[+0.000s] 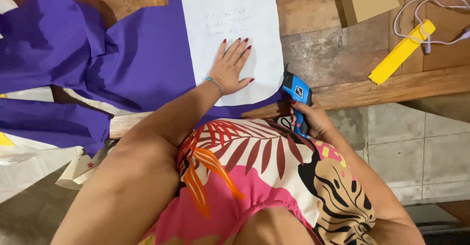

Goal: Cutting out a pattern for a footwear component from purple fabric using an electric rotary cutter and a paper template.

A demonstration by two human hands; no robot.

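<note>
We note purple fabric (147,54) spread over the wooden table (342,54), then our left hand (230,66) pressing flat, fingers open, on the white paper pattern (235,10); just right, our right hand (313,120) grips blue electric scissors (297,95), nose aimed at the pattern's lower right edge

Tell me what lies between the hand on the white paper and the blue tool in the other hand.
In the head view, only white paper lies between the left hand and the blue tool gripped by the right hand.
</note>
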